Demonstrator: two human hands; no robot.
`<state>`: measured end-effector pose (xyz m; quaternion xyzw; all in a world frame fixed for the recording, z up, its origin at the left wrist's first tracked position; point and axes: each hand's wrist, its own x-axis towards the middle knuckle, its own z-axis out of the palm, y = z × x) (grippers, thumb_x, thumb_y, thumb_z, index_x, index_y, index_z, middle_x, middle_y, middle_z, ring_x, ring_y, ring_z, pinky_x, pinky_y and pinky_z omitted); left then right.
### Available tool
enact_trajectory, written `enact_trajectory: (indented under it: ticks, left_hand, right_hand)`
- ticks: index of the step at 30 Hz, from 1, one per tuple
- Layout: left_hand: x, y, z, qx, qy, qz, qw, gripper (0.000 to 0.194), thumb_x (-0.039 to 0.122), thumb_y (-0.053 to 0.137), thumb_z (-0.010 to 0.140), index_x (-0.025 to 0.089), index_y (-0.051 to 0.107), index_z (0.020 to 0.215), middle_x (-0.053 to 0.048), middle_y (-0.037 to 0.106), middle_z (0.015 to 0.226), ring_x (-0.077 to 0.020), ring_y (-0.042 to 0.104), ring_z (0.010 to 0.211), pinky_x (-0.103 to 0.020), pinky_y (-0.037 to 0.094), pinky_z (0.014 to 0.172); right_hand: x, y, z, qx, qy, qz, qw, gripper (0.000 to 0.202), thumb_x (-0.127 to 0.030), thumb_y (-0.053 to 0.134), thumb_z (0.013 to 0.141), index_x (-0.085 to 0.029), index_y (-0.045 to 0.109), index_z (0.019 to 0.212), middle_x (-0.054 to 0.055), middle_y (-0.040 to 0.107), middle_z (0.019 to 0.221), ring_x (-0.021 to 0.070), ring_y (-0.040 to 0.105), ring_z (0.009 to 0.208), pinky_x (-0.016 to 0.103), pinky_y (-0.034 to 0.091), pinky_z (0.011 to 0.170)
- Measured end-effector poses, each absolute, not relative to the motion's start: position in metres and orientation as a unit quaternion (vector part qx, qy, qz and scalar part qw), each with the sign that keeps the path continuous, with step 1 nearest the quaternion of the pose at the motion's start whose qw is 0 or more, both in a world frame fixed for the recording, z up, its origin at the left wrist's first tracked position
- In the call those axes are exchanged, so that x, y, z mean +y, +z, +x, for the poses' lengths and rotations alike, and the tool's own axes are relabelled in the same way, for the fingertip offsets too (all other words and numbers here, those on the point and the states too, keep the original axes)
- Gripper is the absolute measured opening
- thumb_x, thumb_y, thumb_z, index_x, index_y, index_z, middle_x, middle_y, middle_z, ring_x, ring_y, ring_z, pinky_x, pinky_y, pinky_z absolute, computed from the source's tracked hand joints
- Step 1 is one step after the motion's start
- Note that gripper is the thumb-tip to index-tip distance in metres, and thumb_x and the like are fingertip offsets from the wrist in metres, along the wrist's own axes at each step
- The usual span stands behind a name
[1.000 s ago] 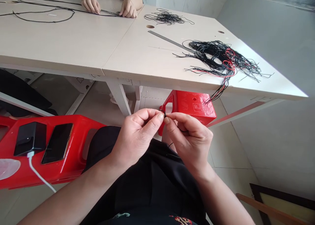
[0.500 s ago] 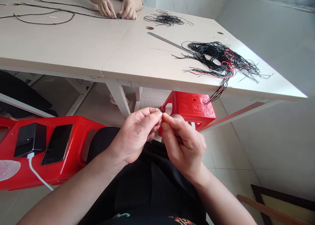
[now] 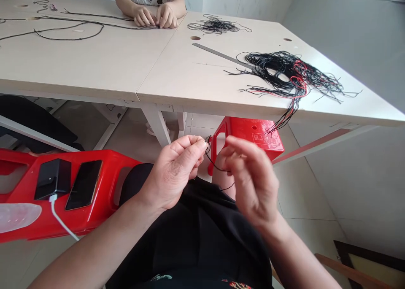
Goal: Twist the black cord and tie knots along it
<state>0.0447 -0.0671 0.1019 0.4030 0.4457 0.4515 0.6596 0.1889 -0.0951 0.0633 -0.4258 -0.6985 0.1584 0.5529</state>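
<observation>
My left hand (image 3: 179, 171) is closed, its thumb and index finger pinching a thin black cord (image 3: 214, 164) above my lap. From the pinch the cord curves down to the right, towards my right hand (image 3: 251, 177). That hand is slightly blurred, a short way to the right, with its index finger raised and the other fingers curled. The cord passes behind or between its lower fingers; whether they grip it is hidden. A small loop of cord stands up beside my left fingertips.
Ahead is a pale table (image 3: 110, 69) with black and red cords (image 3: 281, 71), a metal ruler (image 3: 218, 54) and a cord pile (image 3: 217, 25). Another person's hands (image 3: 155, 17) work across it. Red stools (image 3: 265, 133) stand below and left, one bearing a phone (image 3: 84, 183).
My right hand has moved away from my left fingertips, to the right, and its index finger has lifted. A length of black cord now shows between the hands. The view has shifted slightly.
</observation>
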Motion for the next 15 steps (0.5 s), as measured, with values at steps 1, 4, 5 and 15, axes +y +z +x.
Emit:
enact_trajectory:
  ticks: [1,4,5,15]
  left_hand:
    - [-0.068,0.101,0.044,0.444,0.448,0.414,0.656,0.019,0.030,0.067,0.081,0.016,0.060,0.070,0.003,0.046,0.062,-0.0060,0.036,0.054,-0.015,0.028,0.042]
    - [-0.070,0.100,0.044,0.421,0.439,0.441,0.660,0.019,0.032,0.066,0.083,0.017,0.062,0.071,0.003,0.048,0.061,-0.0066,0.036,0.052,-0.017,0.028,0.042]
    - [-0.070,0.100,0.044,0.417,0.437,0.445,0.661,0.019,0.033,0.066,0.083,0.018,0.063,0.072,0.003,0.048,0.060,-0.0064,0.036,0.051,-0.018,0.027,0.042]
    - [-0.072,0.097,0.041,0.400,0.393,0.486,0.670,0.005,0.023,0.072,0.081,0.020,0.069,0.077,0.007,0.049,0.060,-0.0030,0.037,0.051,-0.015,0.030,0.045]
  right_hand:
    - [-0.092,0.067,0.194,-0.690,0.185,-0.427,0.555,0.041,-0.016,0.045,0.096,-0.030,0.049,0.135,0.007,0.066,0.113,0.0152,0.067,0.082,0.031,0.059,0.068]
    - [-0.082,0.080,0.202,-0.699,0.266,-0.406,0.525,0.039,-0.017,0.051,0.095,-0.029,0.055,0.132,0.007,0.066,0.117,0.0119,0.066,0.071,0.028,0.058,0.062]
    - [-0.080,0.084,0.202,-0.707,0.272,-0.400,0.515,0.032,-0.018,0.054,0.094,-0.026,0.061,0.123,0.006,0.068,0.109,0.0119,0.066,0.072,0.027,0.058,0.063]
    - [-0.067,0.099,0.208,-0.811,0.027,-0.374,0.448,0.015,-0.009,0.051,0.092,-0.021,0.058,0.087,0.001,0.061,0.080,0.0127,0.058,0.074,0.026,0.051,0.067]
